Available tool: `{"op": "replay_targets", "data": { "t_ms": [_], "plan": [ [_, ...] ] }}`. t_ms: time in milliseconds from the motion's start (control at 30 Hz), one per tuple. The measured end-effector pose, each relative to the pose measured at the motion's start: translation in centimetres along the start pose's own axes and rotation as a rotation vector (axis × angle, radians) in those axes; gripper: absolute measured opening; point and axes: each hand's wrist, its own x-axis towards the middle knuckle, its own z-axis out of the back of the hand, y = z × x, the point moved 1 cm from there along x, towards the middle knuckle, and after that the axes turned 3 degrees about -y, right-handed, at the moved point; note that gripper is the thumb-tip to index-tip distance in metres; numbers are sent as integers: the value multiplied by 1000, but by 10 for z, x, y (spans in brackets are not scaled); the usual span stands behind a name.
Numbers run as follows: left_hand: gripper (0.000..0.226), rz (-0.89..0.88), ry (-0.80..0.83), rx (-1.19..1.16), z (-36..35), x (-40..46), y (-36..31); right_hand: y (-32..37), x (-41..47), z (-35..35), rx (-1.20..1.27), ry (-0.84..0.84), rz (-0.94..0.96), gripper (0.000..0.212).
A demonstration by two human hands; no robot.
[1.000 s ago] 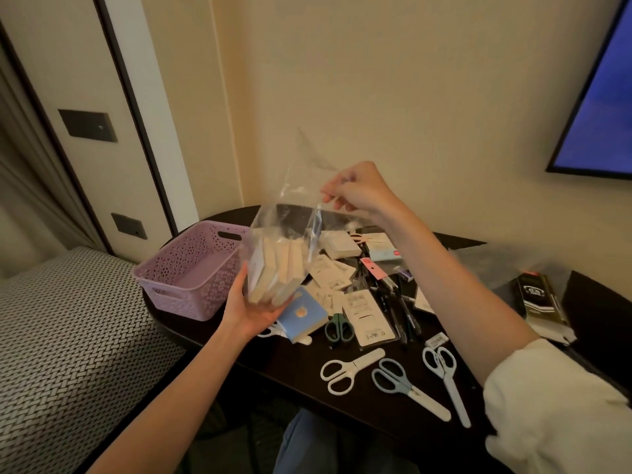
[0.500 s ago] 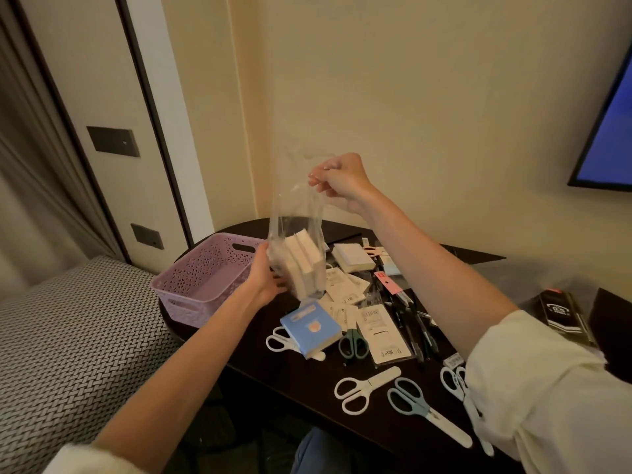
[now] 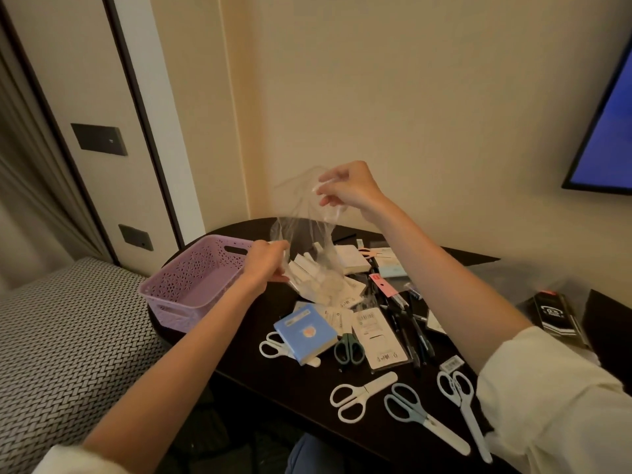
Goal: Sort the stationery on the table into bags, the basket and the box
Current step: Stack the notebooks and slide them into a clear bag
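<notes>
A: Right hand [image 3: 349,189] pinches the top edge of the clear bag [image 3: 307,234], held up over the tabletop [image 3: 297,381]. Left hand [image 3: 265,265] grips the bag's lower side, fingers curled around the white pads [image 3: 307,273] inside.

B: Risk?

A: The bag mouth looks unsealed and the pads sit tilted. If the bag tips or the pinch slips, the pads could slide out onto the clutter below.

B: Anything else?

A: Thin plastic, and pad corners could snag it. The purple basket [image 3: 191,285] is just beside the left hand, so a swing could knock it toward the tabletop edge. Scissors [image 3: 417,413] still lie loose.
</notes>
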Motion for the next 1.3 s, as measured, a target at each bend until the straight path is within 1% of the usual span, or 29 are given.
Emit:
{"op": "replay_targets", "data": {
  "t_ms": [67,167,300,400,433,533,600,633,667,700,733,767,800,833,867,933,967,1000,1033,1100,1167,1233,1300],
  "plan": [
    [9,27,17,-115,0,3,-1,-2,-8,5,99,-32,-11,19],
    [23,-14,27,-178,-5,4,-10,-12,-20,9,201,-109,-12,12],
    [26,-44,77,-257,-19,9,-32,-25,-24,20,120,-182,81,18],
    [17,-103,52,-225,-25,19,-49,-32,-23,27,105,-184,103,20],
    [18,-124,42,-207,-28,20,-53,-36,-23,28,109,-189,99,19],
    [23,-124,32,-156,-37,26,-55,-55,-24,32,155,-232,20,17],
    [14,-73,39,-163,-42,34,-51,-73,-29,30,223,-264,-84,17],
    [10,-60,39,-165,-43,38,-50,-83,-34,28,203,-319,-116,18],
    [10,-55,43,-154,-44,41,-49,-92,-41,25,127,-422,-113,20],
    [10,-53,54,-141,-46,43,-49,-99,-51,21,33,-570,-65,25],
    [10,-50,74,-127,-47,45,-49,-105,-63,16,-44,-713,26,30],
    [10,-47,93,-114,-48,45,-49,-109,-75,10,-90,-799,149,31],
    [11,-45,113,-103,-50,46,-48,-112,-86,3,-111,-771,263,29],
    [12,-41,135,-93,-51,46,-48,-115,-94,-6,-123,-630,341,24],
    [15,-42,157,-94,-52,45,-47,-117,-99,-16,-158,-412,377,18],
    [16,-41,165,-115,-52,44,-46,-125,-104,-40,-376,75,357,7],
    [13,-36,160,-127,-52,44,-46,-129,-104,-54,-492,268,352,9],
    [10,-29,158,-137,-51,44,-45,-133,-104,-67,-597,417,347,20],
    [7,-25,168,-140,-50,43,-45,-138,-105,-79,-711,519,344,36],
    [6,-26,184,-146,-47,44,-45,-146,-107,-97,-913,612,331,70],
    [10,-31,191,-137,-45,43,-45,-150,-110,-108,-993,644,295,90],
    [10,-41,198,-124,-43,40,-46,-148,-112,-114,-990,646,269,93],
    [17,-42,175,-129,-41,39,-48,-144,-111,-115,-919,609,238,87]
  ]
}}
